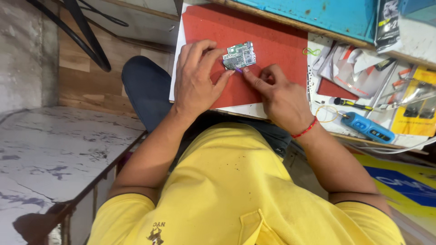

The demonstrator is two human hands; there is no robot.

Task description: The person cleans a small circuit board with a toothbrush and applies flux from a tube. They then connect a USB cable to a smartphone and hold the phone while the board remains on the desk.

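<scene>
head view | green circuit board (239,55) lies on the red mat (272,36) | left hand (196,79) steadies its left edge, fingers curled on it | right hand (277,93) pinches a thin purple tool (239,71) against the board's lower edge | blue handheld tool (367,127) lies well apart at right

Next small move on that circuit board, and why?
Probably ease the purple tool tip further under the circuit board's lower edge. The left hand pinches the board on the red mat; the right hand already has the tip there.

A black-and-white pouch (387,23) stands top right; a yellow flat packet (415,109) lies at the right edge.
</scene>
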